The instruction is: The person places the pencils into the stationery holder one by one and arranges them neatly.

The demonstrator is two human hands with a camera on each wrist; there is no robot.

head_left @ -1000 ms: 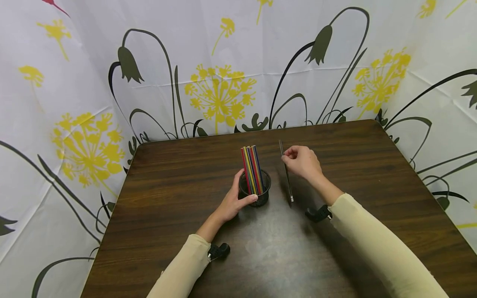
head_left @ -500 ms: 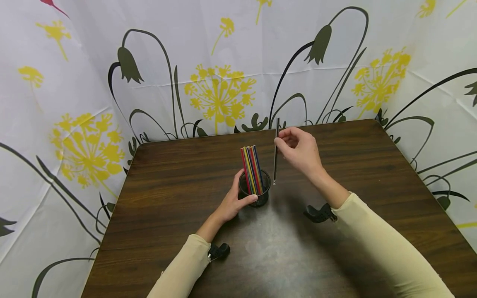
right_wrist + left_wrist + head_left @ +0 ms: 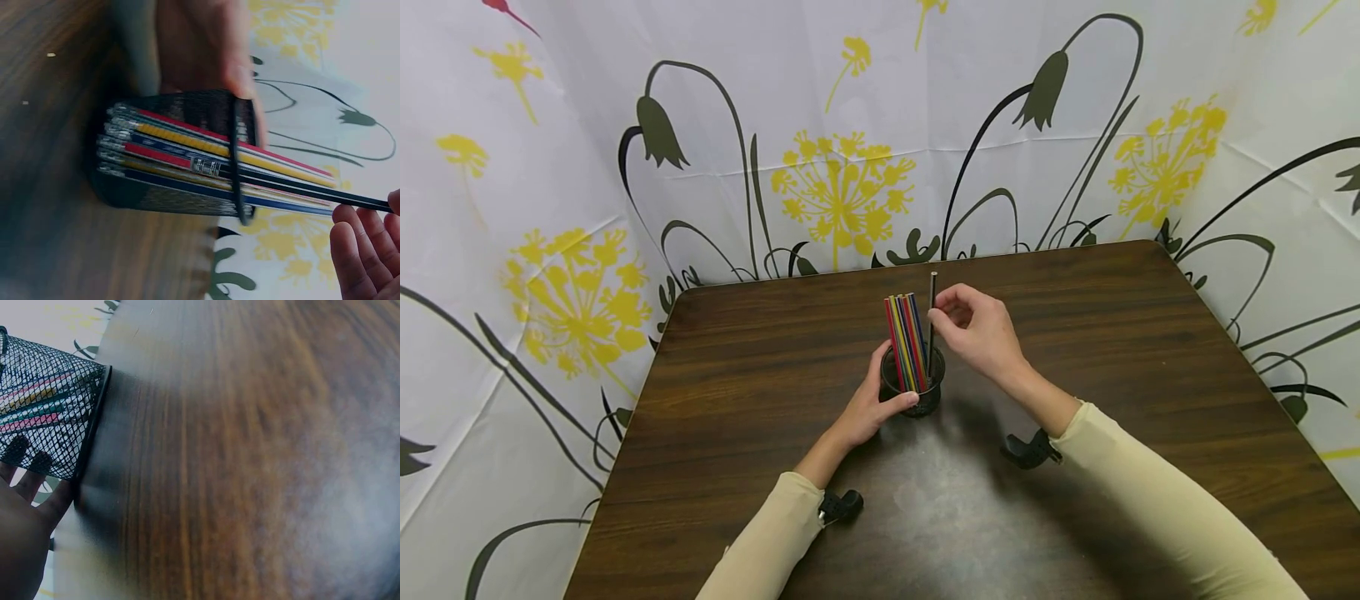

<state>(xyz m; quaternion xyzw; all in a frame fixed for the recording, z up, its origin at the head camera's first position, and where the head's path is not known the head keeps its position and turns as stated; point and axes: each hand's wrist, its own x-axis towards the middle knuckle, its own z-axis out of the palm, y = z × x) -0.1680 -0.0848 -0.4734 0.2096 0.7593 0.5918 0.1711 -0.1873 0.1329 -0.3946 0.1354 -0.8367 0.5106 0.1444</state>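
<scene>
A black mesh pencil cup stands upright on the table, with my left hand gripping its near left side, thumb at the rim. Several red, yellow and blue pencils lean together inside it. Between thumb and fingertips my right hand pinches a black pencil near its upper part. In the right wrist view, the silver ferrule end of that black pencil is inside the cup, beside the coloured ones. The left wrist view shows left-hand fingers against the cup's mesh wall.
The cup stands on a dark wood-grain table. A white curtain with yellow and dark green flowers hangs behind the table's far edge. Black wrist cameras are worn on both wrists.
My right hand has lifted the black pencil off the table, carried it left over the cup and lowered its ferrule end inside. The left hand and cup have stayed put.
</scene>
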